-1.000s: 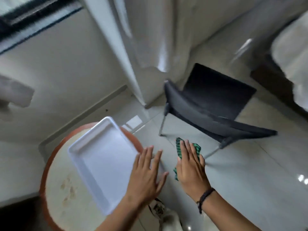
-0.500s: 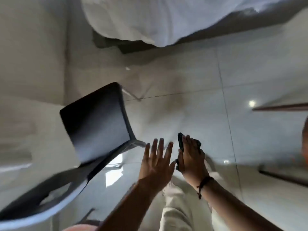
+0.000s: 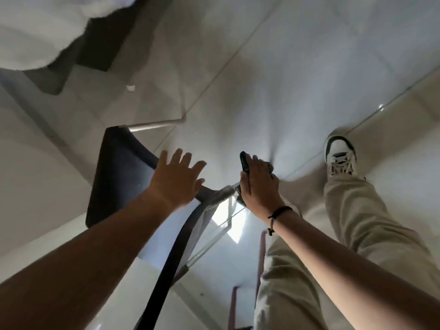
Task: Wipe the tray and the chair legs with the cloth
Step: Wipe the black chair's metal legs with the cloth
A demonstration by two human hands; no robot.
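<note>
A black chair (image 3: 119, 172) stands on the floor at left centre, seen from above. One metal chair leg (image 3: 154, 125) pokes out beyond the seat's far edge, and another leg (image 3: 226, 190) shows near my right hand. My left hand (image 3: 177, 178) hovers flat over the seat's right corner, fingers spread, holding nothing. My right hand (image 3: 258, 184) grips a dark green cloth (image 3: 244, 161) that sticks out above its fingers, just right of the chair. The tray is out of view.
Pale glossy floor tiles (image 3: 273, 79) fill the view. A bed with white bedding (image 3: 35, 32) sits at top left. My right leg in beige trousers and a white sneaker (image 3: 339, 154) steps forward at right. A reddish table leg (image 3: 262, 246) shows at the bottom.
The view has swung away from the round table and tray to the floor by the chair. Both hands have come closer to the chair, the cloth still in my right hand.
</note>
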